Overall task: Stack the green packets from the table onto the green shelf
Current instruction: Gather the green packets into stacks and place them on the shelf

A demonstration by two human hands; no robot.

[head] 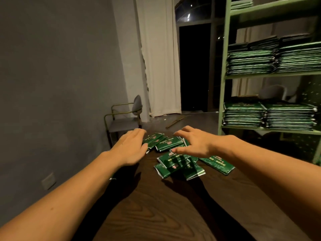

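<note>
Several green packets lie scattered in a loose pile on the far part of the dark wooden table. My left hand hovers at the pile's left edge with fingers straight, holding nothing. My right hand hovers over the pile's right side, fingers spread and relaxed, casting a shadow on the packets below. The green shelf stands to the right, with tall stacks of green packets on its middle level and more stacks of packets on the lower level.
A grey chair with a brass frame stands beyond the table on the left, by the grey wall. White curtains and a dark doorway fill the background. A stick lies on the floor behind the table.
</note>
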